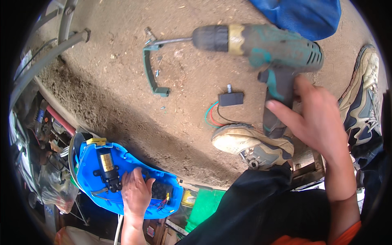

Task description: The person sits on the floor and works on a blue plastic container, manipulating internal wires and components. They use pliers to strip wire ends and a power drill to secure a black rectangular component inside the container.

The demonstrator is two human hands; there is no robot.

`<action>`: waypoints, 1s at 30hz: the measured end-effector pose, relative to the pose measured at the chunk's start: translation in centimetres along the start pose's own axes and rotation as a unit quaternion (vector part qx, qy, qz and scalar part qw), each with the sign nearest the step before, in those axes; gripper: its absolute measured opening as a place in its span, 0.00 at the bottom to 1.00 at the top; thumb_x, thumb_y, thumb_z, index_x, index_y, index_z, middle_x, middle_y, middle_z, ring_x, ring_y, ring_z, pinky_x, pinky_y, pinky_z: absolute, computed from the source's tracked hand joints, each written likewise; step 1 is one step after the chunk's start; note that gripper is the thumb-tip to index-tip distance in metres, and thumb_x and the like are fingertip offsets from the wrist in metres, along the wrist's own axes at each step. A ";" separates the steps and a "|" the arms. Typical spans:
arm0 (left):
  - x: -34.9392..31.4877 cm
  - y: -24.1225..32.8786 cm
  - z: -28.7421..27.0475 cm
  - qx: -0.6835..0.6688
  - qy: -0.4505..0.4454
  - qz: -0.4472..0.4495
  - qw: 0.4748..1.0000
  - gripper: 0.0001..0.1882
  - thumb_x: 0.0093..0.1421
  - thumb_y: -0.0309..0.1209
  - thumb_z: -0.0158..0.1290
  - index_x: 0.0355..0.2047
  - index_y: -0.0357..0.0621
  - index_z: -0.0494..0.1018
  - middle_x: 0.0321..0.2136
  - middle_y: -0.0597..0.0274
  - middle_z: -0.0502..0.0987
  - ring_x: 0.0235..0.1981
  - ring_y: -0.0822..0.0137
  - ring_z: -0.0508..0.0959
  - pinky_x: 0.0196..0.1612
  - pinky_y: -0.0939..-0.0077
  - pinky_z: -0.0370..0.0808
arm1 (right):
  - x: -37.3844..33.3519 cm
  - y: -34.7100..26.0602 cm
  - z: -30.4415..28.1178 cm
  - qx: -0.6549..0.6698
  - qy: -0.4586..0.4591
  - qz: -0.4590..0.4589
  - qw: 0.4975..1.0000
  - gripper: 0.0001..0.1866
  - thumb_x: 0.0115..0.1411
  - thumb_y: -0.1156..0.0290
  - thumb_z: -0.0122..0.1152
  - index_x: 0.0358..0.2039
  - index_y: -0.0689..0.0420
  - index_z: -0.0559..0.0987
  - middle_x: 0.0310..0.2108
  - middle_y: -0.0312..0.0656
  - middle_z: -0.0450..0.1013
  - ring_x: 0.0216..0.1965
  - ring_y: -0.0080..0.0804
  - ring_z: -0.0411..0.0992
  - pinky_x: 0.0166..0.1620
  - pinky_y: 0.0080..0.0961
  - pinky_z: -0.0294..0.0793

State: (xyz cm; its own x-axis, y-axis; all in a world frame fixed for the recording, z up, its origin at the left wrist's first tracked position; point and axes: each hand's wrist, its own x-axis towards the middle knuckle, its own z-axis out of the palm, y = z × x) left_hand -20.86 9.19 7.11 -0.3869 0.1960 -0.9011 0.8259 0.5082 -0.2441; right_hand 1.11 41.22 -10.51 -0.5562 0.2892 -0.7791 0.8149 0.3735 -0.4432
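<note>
My right hand (320, 110) is closed around the handle of a worn green-and-black cordless drill (281, 45), thumb on the near side. The other fingers are mostly hidden behind the handle. The drill points left, its long bit reaching to the end of a green metal bracket (150, 69). At the lower left, my left hand (136, 190) grips inside a blue plastic housing (92, 173), fingers bent down and partly hidden. Beside that hand the housing holds a small black pump motor (108, 167) with a gold label and a black box (162, 190) with thin wires.
A black control module (231, 99) with a metal shaft and coloured wires lies on the dirt floor near my shoe (255, 147). Small screws (157, 73) lie by the bracket. A blue cloth bag (302, 18) is at the top; metal bars (49, 57) and clutter line the left.
</note>
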 end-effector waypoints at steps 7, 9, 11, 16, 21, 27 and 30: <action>0.0 -0.2 -0.1 0.011 0.006 0.027 1.000 0.16 0.55 0.34 0.61 0.34 0.41 0.65 0.28 0.49 0.74 0.37 0.45 0.75 0.53 0.53 0.70 | -4.5 -13.8 8.0 0.307 -0.275 -0.340 0.845 0.22 0.57 0.51 0.65 0.26 0.60 0.74 0.19 0.47 0.71 0.23 0.48 0.74 0.28 0.43 0.72; 0.2 -0.3 -0.2 0.013 0.012 0.028 0.999 0.15 0.53 0.33 0.62 0.31 0.41 0.66 0.28 0.51 0.74 0.37 0.47 0.76 0.53 0.54 0.70 | -4.9 -18.2 15.8 0.282 -0.515 -0.242 0.772 0.26 0.56 0.49 0.65 0.35 0.63 0.76 0.29 0.53 0.76 0.31 0.54 0.76 0.37 0.50 0.74; 0.6 -0.5 -0.2 0.036 0.034 0.045 0.998 0.15 0.52 0.34 0.63 0.31 0.43 0.67 0.27 0.53 0.75 0.36 0.49 0.77 0.51 0.59 0.72 | -8.8 -20.2 22.7 0.332 -0.379 -0.269 0.821 0.33 0.53 0.44 0.67 0.42 0.64 0.76 0.36 0.56 0.76 0.38 0.55 0.76 0.44 0.48 0.75; -0.1 -1.9 1.4 0.036 0.044 0.049 0.997 0.16 0.52 0.34 0.63 0.34 0.42 0.66 0.27 0.52 0.75 0.33 0.49 0.77 0.43 0.60 0.74 | -10.1 -25.3 22.3 0.304 -0.419 -0.236 0.823 0.38 0.45 0.47 0.72 0.45 0.68 0.74 0.41 0.57 0.76 0.44 0.52 0.76 0.49 0.41 0.76; -0.8 -1.8 1.9 0.043 0.042 0.039 0.997 0.17 0.52 0.34 0.63 0.34 0.43 0.67 0.27 0.55 0.76 0.33 0.52 0.79 0.42 0.60 0.74 | -11.0 -26.1 22.9 0.292 -0.423 -0.234 0.825 0.40 0.45 0.46 0.70 0.47 0.68 0.73 0.43 0.58 0.76 0.45 0.52 0.76 0.49 0.41 0.76; -0.3 -1.1 1.7 0.066 0.079 0.065 0.993 0.12 0.54 0.34 0.61 0.32 0.45 0.69 0.28 0.57 0.76 0.35 0.53 0.78 0.43 0.60 0.73 | -10.6 -25.6 24.2 0.351 -0.371 -0.221 0.831 0.30 0.42 0.55 0.69 0.38 0.67 0.77 0.36 0.57 0.78 0.39 0.52 0.78 0.45 0.41 0.78; -0.9 -1.5 1.6 0.050 0.041 0.044 0.997 0.08 0.58 0.34 0.55 0.32 0.45 0.70 0.29 0.58 0.76 0.36 0.55 0.78 0.45 0.62 0.72 | -10.8 -25.6 23.4 0.328 -0.399 -0.241 0.822 0.29 0.42 0.54 0.69 0.35 0.69 0.79 0.35 0.59 0.77 0.40 0.52 0.78 0.45 0.40 0.78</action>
State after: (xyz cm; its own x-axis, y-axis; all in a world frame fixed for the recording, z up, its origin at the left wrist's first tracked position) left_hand -21.07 6.93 7.72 -0.3393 0.3059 -0.8895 0.8937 0.4000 -0.2034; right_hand -9.98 7.91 -1.16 -0.7700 -0.5202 -0.3694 0.5889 -0.3566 -0.7252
